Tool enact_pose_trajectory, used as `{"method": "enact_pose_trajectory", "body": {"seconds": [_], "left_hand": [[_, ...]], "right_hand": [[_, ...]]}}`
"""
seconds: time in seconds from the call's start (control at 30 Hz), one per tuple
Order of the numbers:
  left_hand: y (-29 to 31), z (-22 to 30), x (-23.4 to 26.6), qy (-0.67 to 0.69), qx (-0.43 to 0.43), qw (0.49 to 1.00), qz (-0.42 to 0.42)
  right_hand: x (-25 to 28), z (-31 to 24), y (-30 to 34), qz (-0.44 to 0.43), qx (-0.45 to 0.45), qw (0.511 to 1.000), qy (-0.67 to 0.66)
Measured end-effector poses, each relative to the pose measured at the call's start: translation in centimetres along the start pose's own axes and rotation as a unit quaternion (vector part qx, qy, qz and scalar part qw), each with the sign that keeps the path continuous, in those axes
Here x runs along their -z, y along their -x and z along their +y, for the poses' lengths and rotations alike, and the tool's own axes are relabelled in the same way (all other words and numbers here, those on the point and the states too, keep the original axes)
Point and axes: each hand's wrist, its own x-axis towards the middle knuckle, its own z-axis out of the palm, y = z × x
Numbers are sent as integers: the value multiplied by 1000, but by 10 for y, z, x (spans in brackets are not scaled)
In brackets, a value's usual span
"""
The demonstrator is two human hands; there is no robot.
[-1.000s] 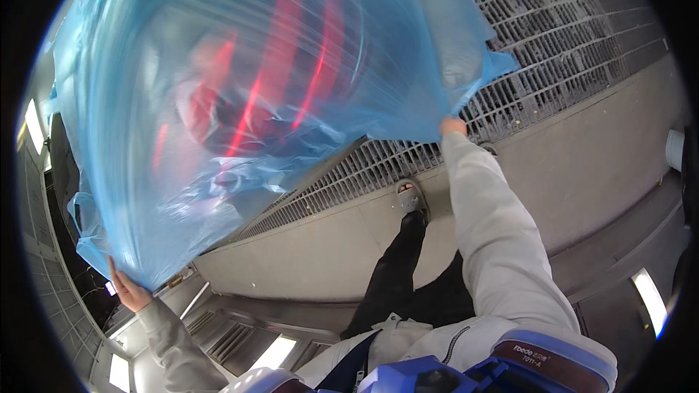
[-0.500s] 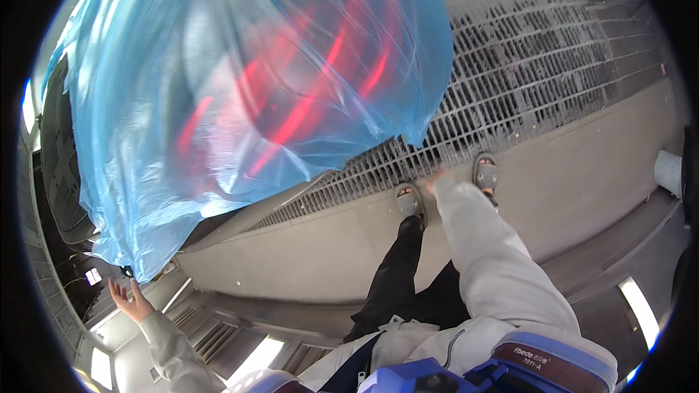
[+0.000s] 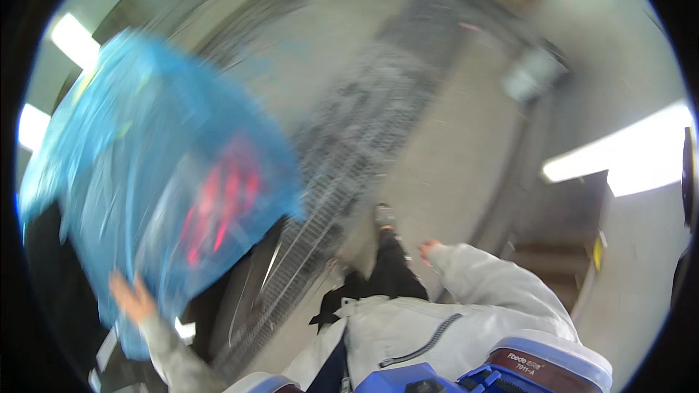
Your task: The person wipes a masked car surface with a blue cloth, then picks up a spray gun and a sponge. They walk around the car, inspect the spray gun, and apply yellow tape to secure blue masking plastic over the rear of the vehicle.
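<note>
A large, translucent blue plastic sheet hangs over something bulky at the left. Red streaks show through it, but what lies under it I cannot make out. My left hand is raised against the sheet's near lower part, fingers apart and nothing gripped. Whether the fingertips press on the plastic is blurred. At the centre right, my right hand hangs low beside my leg, away from the sheet. It is small and smeared, so its fingers are unclear.
A floor grating runs diagonally beside the sheet, with a pale floor strip along it. A whitish bucket-like container stands at the far right. Bright light panels show at the right. My shoe is on the floor ahead.
The view has swung, and the blue sheet now appears smaller and farther left. My left hand has come up over its lower part. My right hand appears lower in the picture.
</note>
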Motion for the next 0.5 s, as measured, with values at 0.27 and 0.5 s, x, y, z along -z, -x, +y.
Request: {"method": "enact_pose_trajectory", "body": {"seconds": [0.27,0.5], "left_hand": [[48,67,-137,267,-22,951,154],[156,271,-133,425,-65,830,-357]], "right_hand": [[125,39,228,256,60,943,-203],[245,180,332,690,105,632,-337]]}}
